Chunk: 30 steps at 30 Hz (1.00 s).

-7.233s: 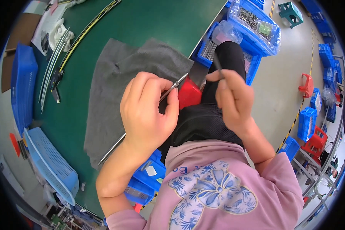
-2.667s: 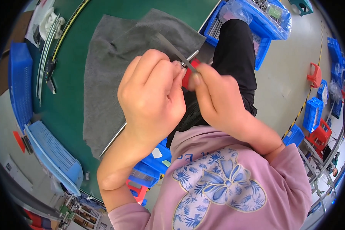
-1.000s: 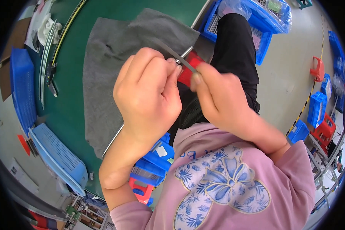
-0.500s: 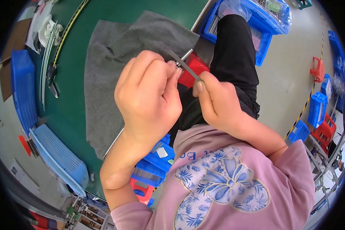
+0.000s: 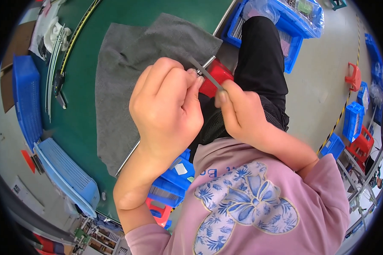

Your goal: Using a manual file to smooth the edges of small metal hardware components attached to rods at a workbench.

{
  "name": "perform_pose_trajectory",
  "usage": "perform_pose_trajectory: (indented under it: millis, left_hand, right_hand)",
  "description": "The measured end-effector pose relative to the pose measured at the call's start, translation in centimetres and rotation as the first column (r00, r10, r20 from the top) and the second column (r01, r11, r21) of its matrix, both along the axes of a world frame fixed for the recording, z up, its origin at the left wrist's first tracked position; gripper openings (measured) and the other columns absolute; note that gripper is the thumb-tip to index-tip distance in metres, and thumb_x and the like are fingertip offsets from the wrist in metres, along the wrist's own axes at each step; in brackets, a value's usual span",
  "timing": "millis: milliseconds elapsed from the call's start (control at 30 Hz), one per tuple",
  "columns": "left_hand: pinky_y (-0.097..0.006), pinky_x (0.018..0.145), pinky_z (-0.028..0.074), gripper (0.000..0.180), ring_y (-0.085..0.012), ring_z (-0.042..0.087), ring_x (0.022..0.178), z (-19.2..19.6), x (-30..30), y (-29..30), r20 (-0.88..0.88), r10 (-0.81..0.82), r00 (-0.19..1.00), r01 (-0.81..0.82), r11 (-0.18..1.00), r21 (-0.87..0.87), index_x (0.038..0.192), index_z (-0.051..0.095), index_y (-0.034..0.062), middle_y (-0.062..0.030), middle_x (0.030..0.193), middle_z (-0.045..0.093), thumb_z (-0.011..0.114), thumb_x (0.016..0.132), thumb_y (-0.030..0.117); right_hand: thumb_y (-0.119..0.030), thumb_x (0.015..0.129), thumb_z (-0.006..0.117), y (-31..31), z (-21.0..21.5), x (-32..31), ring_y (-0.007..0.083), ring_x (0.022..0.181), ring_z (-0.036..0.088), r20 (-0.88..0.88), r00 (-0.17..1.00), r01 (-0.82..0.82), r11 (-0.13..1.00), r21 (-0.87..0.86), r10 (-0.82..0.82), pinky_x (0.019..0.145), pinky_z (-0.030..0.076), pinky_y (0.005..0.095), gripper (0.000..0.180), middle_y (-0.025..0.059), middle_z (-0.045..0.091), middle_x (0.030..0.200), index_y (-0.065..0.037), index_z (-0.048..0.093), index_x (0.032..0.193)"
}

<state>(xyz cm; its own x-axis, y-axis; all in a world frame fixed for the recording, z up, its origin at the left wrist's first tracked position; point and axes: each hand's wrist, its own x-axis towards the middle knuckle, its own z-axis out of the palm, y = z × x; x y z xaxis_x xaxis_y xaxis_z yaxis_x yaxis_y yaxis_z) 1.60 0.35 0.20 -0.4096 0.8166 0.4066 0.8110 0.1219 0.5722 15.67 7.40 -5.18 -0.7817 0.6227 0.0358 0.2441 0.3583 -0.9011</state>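
My left hand [image 5: 168, 102] is closed, its thumb and fingertips pinching a short shiny metal rod [image 5: 209, 61]. The rod's free end points away to the upper right; the rest of it is hidden in the fingers. Between thumb and bent fingers, my right hand [image 5: 244, 110] grips a thin flat grey strip that looks like a metal file [image 5: 211, 78]. The file lies across the rod beside my left fingertips, apparently touching it. Under and beyond my left hand, a grey cloth [image 5: 119, 85] covers part of the green table [image 5: 78, 110].
A red object [image 5: 219, 72] sits just behind the rod. Blue bins [image 5: 291, 55] stand by my leg. Blue baskets [image 5: 68, 174], long thin rods [image 5: 52, 76] and a yellow-edged ruler [image 5: 74, 38] are at the left. Red stools [image 5: 361, 144] stand at right.
Both hands hold the same grips. My left hand and the rod have shifted very slightly to the right and down; the file stays across the rod.
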Motion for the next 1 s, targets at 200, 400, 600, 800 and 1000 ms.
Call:
perform_pose_trajectory:
  millis: [200, 400, 600, 800, 1000]
  left_hand:
    - [-0.035, 0.054, 0.043, 0.019, -0.0261, 0.053, 0.062, 0.2, 0.0, -0.1, -0.018, -0.002, 1.000, 0.002, 1.000, -0.011, 0.072, 0.056, 0.0023, -0.0077, 0.073, 0.054, 0.073, 0.065, -0.004]
    - [-0.035, 0.054, 0.043, 0.019, -0.0262, 0.053, 0.062, 0.1, 0.1, 0.0, -0.011, -0.025, 1.000, 0.025, 1.000, 0.005, 0.071, 0.056, 0.0019, -0.0080, 0.072, 0.054, 0.073, 0.064, -0.005]
    - [-0.035, 0.053, 0.043, 0.020, -0.0265, 0.053, 0.062, 0.0, 0.1, 0.1, 0.004, -0.001, 1.000, 0.001, 1.000, 0.022, 0.071, 0.056, 0.0015, -0.0082, 0.072, 0.054, 0.073, 0.064, -0.005]
    - [-0.035, 0.054, 0.043, 0.020, -0.0266, 0.054, 0.062, 0.2, 0.1, 0.0, 0.012, 0.008, 1.000, -0.008, 1.000, -0.001, 0.072, 0.056, 0.0014, -0.0084, 0.072, 0.054, 0.073, 0.063, -0.005]
    - [-0.035, 0.054, 0.043, 0.020, -0.0271, 0.054, 0.062, 0.1, 0.0, 0.0, -0.014, -0.020, 1.000, 0.020, 1.000, 0.011, 0.072, 0.057, 0.0015, -0.0082, 0.072, 0.054, 0.073, 0.063, -0.006]
  right_hand:
    - [-0.015, 0.090, 0.056, 0.4, 0.4, -1.4, 0.0383, 0.051, 0.057, -0.064, 0.998, -0.016, 0.999, 0.029, 0.018, 0.046, 0.044, 0.0480, 0.013, 0.0170, 0.053, 0.054, -0.004, 0.049, 0.088]
    - [-0.015, 0.090, 0.055, 0.5, 0.9, 0.1, 0.0379, 0.051, 0.059, 0.006, 1.000, -0.025, 0.997, -0.068, 0.025, 0.048, 0.045, 0.0471, 0.016, 0.0167, 0.055, 0.056, -0.003, 0.053, 0.101]
    - [-0.015, 0.090, 0.055, 1.0, 1.8, 0.6, 0.0380, 0.051, 0.058, 0.119, 0.991, -0.075, 0.995, 0.059, 0.068, 0.046, 0.045, 0.0475, 0.018, 0.0162, 0.055, 0.055, -0.002, 0.054, 0.103]
    - [-0.004, 0.092, 0.049, 2.8, 5.1, -1.1, 0.0359, 0.054, 0.058, 0.251, 0.951, -0.220, 0.964, 0.149, 0.178, 0.050, 0.044, 0.0409, 0.007, 0.0140, 0.058, 0.062, -0.002, 0.051, 0.085]
    - [-0.008, 0.091, 0.053, 2.2, 4.3, 1.1, 0.0385, 0.058, 0.059, 0.256, 0.957, -0.158, 0.985, 0.066, 0.137, 0.050, 0.044, 0.0444, 0.009, 0.0163, 0.059, 0.062, -0.001, 0.051, 0.085]
